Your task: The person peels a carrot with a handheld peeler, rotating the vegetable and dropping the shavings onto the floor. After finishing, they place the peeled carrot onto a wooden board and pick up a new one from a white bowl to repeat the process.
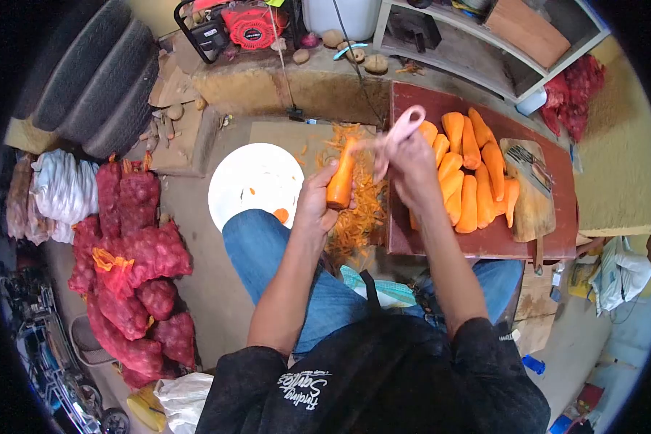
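Observation:
An orange carrot [341, 182] is held tilted in my left hand [315, 197], whose fingers wrap round its lower part. My right hand [414, 165] grips a pink-handled peeler [401, 129] just right of the carrot's upper end; its blade is blurred. Below both hands, orange peelings [356, 235] cover part of the floor. Several peeled carrots [469, 202] lie on the red table [477, 247] to the right. A wooden board [537, 217] beside them bears metal utensils [529, 165]. At the left stands a white basin [231, 181] with an orange piece inside.
Red net sacks [134, 257] are piled at the left, below stacked tires [112, 94]. A red machine [252, 29] stands at the top, with a grey shelf [470, 61] to its right. My knees flank the peelings, under the table's edge on the right.

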